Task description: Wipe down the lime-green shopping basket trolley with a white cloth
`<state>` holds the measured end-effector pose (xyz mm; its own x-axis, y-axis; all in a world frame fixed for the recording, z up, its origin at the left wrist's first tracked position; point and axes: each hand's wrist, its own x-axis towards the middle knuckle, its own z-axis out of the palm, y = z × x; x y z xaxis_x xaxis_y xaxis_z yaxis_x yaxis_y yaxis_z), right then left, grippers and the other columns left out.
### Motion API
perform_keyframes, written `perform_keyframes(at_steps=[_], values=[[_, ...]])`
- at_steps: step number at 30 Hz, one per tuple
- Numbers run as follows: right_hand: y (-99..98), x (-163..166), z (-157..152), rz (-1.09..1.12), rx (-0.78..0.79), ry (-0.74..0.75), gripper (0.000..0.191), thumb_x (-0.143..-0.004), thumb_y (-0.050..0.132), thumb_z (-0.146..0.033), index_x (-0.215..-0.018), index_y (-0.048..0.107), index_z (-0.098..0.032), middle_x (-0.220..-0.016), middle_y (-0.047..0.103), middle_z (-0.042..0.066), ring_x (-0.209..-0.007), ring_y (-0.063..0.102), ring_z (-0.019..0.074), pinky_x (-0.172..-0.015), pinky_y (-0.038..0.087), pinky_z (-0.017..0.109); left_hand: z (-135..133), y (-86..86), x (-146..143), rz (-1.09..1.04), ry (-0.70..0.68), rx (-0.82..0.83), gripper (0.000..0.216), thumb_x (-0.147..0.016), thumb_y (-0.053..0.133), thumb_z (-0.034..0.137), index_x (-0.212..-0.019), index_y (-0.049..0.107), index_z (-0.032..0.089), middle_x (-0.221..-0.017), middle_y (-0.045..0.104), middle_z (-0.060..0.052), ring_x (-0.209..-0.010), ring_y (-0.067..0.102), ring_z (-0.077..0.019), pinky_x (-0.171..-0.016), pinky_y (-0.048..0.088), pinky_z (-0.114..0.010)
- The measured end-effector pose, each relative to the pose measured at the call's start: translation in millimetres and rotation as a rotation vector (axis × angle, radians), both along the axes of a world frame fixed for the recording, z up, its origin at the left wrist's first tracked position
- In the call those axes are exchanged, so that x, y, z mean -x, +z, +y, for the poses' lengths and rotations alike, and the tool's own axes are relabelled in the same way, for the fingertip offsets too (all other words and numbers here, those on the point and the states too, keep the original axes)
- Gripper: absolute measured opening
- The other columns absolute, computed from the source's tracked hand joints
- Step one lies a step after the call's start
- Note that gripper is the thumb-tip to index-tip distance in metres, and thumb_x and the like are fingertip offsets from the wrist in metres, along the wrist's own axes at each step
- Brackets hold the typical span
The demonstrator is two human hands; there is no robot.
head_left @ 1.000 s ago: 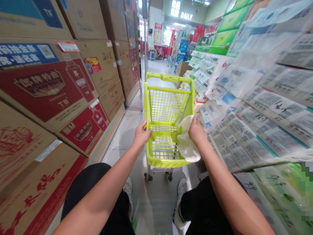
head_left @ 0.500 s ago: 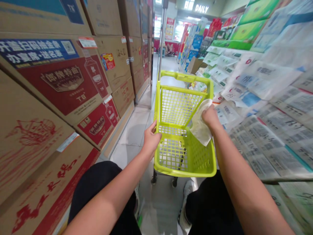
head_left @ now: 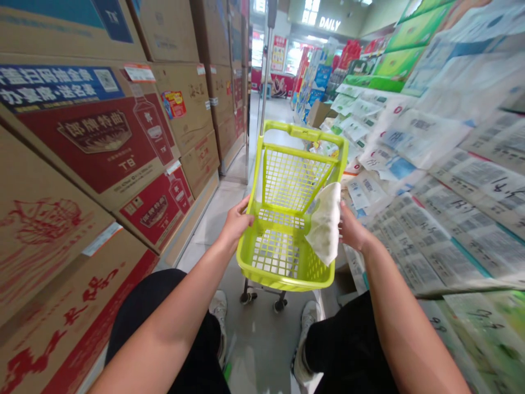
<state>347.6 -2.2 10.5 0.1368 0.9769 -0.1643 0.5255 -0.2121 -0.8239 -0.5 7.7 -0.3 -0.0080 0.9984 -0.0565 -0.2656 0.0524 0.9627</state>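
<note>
- Along the left side of the frame, stacked cardboard cartons (head_left: 98, 137) with red and blue printed panels rise like a wall beside the aisle; their faces turn outward, probably so the labels and price tags can be read in passing.
- At lower centre left, the person's left hand (head_left: 237, 221) rests on the near left rim of the shopping cart (head_left: 287, 219), fingers curled over the edge in a closed hold on it, seemingly to steady the cart.
- The cart stands in the middle of the frame on the pale floor (head_left: 262, 339), just ahead of the person's knees and white shoes, its small wheels showing beneath. It is a bright lime-green plastic cart with a gridded basket and back panel and a thick handle bar at the far top; the basket looks empty.
- Just right of centre, the right hand (head_left: 351, 230) is closed on a white cloth (head_left: 326, 224) and presses it against the cart's right rim; the cloth hangs crumpled over the edge, partly inside the basket, held the way one would to wipe the rim.
- The right of the frame is filled by sloping shelves of flat white and green packets (head_left: 443, 180), tilted up toward the aisle so that their fronts face shoppers.
</note>
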Motion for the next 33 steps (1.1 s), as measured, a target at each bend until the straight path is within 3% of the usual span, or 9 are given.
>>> perform_keyframes(at_steps=[3,5,9,18,22,26,30,33], values=[[4.6,-1,-13,0.268,0.213,0.026,0.068,-0.097,0.041,-0.077,-0.129,0.065,-0.022,-0.117,0.077,0.013,-0.094,0.076,0.0246,-0.073,0.064,0.034,1,1.6,0,0.026,0.010,0.021,0.098,-0.051,0.054,0.005,-0.148,0.061,0.022,-0.137,0.071,-0.003,-0.107,0.073,-0.0264,-0.080,0.061,-0.029],[6.8,1,-18,0.355,0.211,0.008,0.056,-0.096,0.054,-0.068,-0.126,0.066,-0.022,-0.117,0.078,0.012,-0.089,0.076,0.0231,-0.072,0.064,0.033,0,2.0,-2,0.015,-0.003,0.009,0.099,-0.051,0.054,0.006,-0.148,0.060,0.022,-0.137,0.071,-0.004,-0.106,0.073,-0.0263,-0.079,0.061,-0.029],[11.6,1,-24,0.404,0.170,-0.048,0.045,-0.094,0.065,-0.060,-0.115,0.070,-0.020,-0.106,0.079,0.011,-0.077,0.075,0.0201,-0.066,0.065,0.031,0,-1.0,-7,-0.010,-0.003,-0.018,0.101,-0.049,0.053,0.006,-0.149,0.060,0.021,-0.138,0.070,-0.003,-0.110,0.071,-0.0252,-0.078,0.060,-0.027],[20.5,-30,-20,0.449,0.038,-0.103,0.037,-0.081,0.081,-0.038,-0.112,0.069,-0.021,-0.105,0.080,0.009,-0.082,0.077,0.0244,-0.070,0.066,0.036,-1,2.1,-10,0.030,-0.008,0.019,0.103,-0.051,0.055,0.008,-0.152,0.056,0.024,-0.140,0.069,-0.005,-0.099,0.073,-0.0241,-0.070,0.058,-0.026],[9.3,-55,-3,0.289,-0.156,-0.309,0.045,-0.076,0.082,-0.035,-0.115,0.067,-0.019,-0.091,0.077,0.005,-0.068,0.071,0.0203,-0.059,0.060,0.032,-2,3.3,-8,0.056,-0.012,0.019,0.103,-0.051,0.055,0.009,-0.153,0.056,0.023,-0.141,0.069,-0.005,-0.099,0.073,-0.0239,-0.064,0.055,-0.022],[-6.6,-67,10,0.000,-0.233,-0.317,0.046,-0.075,0.075,-0.033,-0.117,0.069,-0.015,-0.085,0.073,0.005,-0.063,0.064,0.0175,-0.058,0.054,0.030,-2,3.1,-6,0.044,0.004,0.031,0.102,-0.050,0.055,0.009,-0.150,0.058,0.021,-0.145,0.066,-0.004,-0.112,0.071,-0.0264,-0.068,0.056,-0.021],[-15.2,-68,10,-0.304,-0.193,-0.322,0.045,-0.078,0.067,-0.033,-0.118,0.071,-0.013,-0.092,0.072,0.009,-0.071,0.065,0.0202,-0.072,0.057,0.037,-3,3.0,-5,0.029,0.004,0.044,0.102,-0.050,0.055,0.008,-0.150,0.058,0.022,-0.146,0.066,-0.004,-0.118,0.069,-0.0272,-0.075,0.059,-0.023],[-12.8,-62,6,-0.433,-0.212,-0.308,0.052,-0.085,0.063,-0.042,-0.126,0.068,-0.011,-0.107,0.073,0.016,-0.094,0.070,0.0281,-0.094,0.055,0.047,-5,3.7,-5,0.039,0.003,0.024,0.098,-0.051,0.055,0.007,-0.148,0.061,0.022,-0.144,0.067,-0.004,-0.118,0.069,-0.0275,-0.078,0.060,-0.025]])
